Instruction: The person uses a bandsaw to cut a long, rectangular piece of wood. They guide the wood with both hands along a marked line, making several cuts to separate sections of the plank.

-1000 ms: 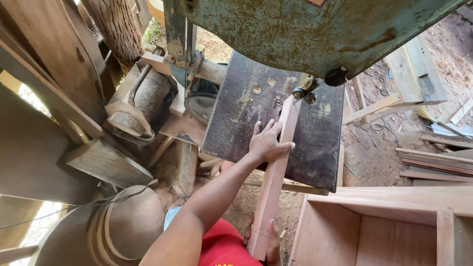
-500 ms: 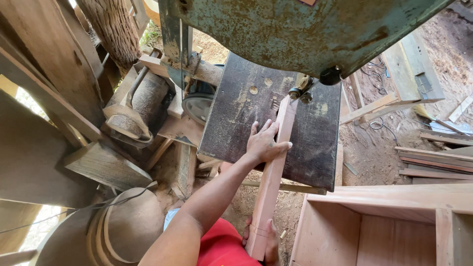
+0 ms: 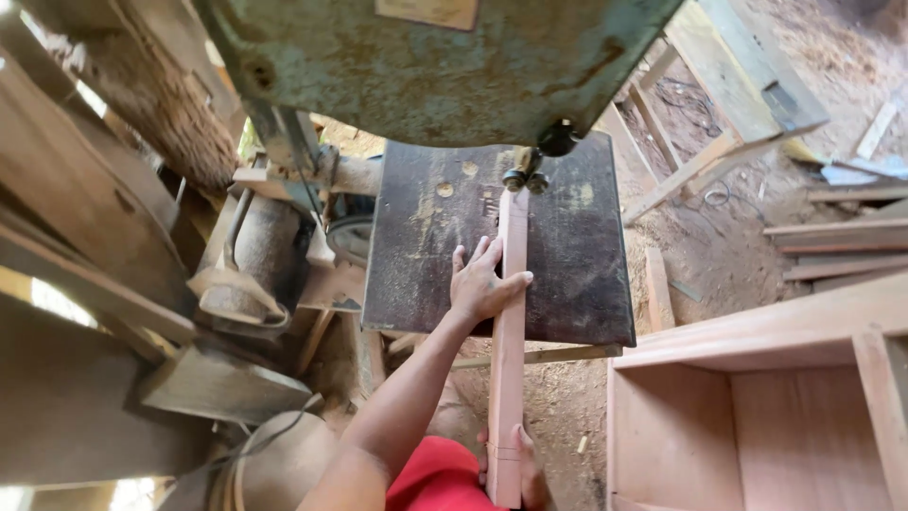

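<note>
A long reddish wooden strip lies lengthwise on the dark metal saw table, its far end at the blade guide under the green machine housing. My left hand lies flat on the table with its thumb across the strip, pressing its left side. At the bottom edge my right hand grips the strip's near end; only some fingers show around the wood.
An open wooden box frame stands at the lower right. Loose planks and a wooden frame lie on the sawdust floor to the right. A motor and belt housing sits left of the table, beside wooden wall boards.
The strip has slid further toward the blade guide, and my left hand has moved forward with it along the table. The camera view has shifted slightly.
</note>
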